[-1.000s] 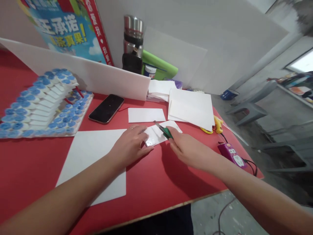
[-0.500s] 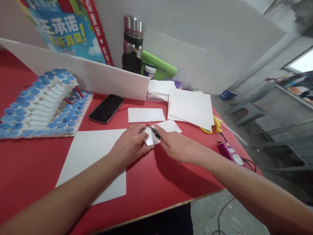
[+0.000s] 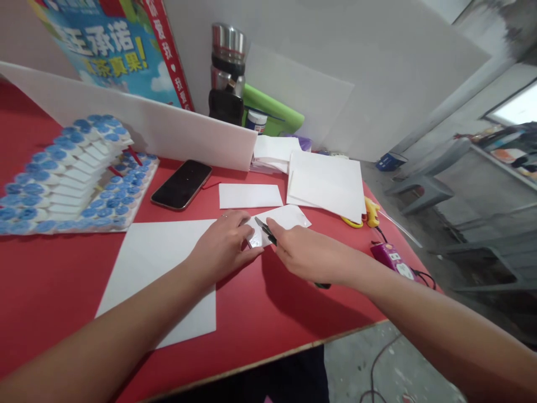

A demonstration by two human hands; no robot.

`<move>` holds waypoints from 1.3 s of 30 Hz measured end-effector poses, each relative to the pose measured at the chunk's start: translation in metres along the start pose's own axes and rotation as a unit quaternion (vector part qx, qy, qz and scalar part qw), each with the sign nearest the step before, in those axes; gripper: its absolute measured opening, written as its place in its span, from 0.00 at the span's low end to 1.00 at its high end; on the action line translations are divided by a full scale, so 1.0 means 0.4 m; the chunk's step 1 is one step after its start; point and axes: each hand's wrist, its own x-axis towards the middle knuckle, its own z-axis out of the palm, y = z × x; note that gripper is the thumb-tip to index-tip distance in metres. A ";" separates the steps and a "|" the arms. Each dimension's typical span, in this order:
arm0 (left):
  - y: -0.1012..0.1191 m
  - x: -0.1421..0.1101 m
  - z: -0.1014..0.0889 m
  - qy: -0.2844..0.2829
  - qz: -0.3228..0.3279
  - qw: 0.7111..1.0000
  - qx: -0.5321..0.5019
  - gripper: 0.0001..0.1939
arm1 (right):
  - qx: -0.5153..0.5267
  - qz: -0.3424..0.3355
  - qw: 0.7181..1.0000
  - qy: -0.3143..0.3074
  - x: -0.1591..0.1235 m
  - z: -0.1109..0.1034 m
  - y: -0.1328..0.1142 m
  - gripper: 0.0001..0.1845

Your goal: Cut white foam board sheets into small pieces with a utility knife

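L hand [image 3: 224, 240]: narrow, fingers curled on L end of small white board [image 3: 289, 216], holding it.
R hand [image 3: 308, 252]: closed round utility knife [image 3: 265, 230], blade angled toward L hand.
Board posn: flat on red surface [image 3: 247, 313], betw. hands, nr. white strip [image 3: 250, 196].
Knife step: I judge blade work on board; blade contact unclear on my feed.
Next knife move: I'd want firm L hold, fingertips clear.
Knife vs. 1 s ago: farther L, w/ R hand; L hand approx. unchanged.
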 end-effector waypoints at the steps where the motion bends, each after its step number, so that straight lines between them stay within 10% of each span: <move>1: 0.000 0.000 0.000 -0.002 -0.002 1.000 0.002 0.13 | 0.000 -0.004 1.000 -0.001 -0.009 0.004 0.005 0.35; 20: 0.006 0.002 -0.030 -0.036 -0.035 0.998 -0.023 0.13 | 0.093 0.011 0.994 0.047 -0.172 0.096 0.091 0.33; 28: -0.005 0.013 -0.063 -0.052 -0.143 0.981 -0.123 0.30 | 0.135 0.076 0.956 0.250 -0.043 0.127 0.222 0.29; 39: 0.042 0.056 0.001 -0.013 -0.074 0.989 -0.124 0.25 | 0.195 0.104 0.949 0.226 0.015 0.159 0.233 0.20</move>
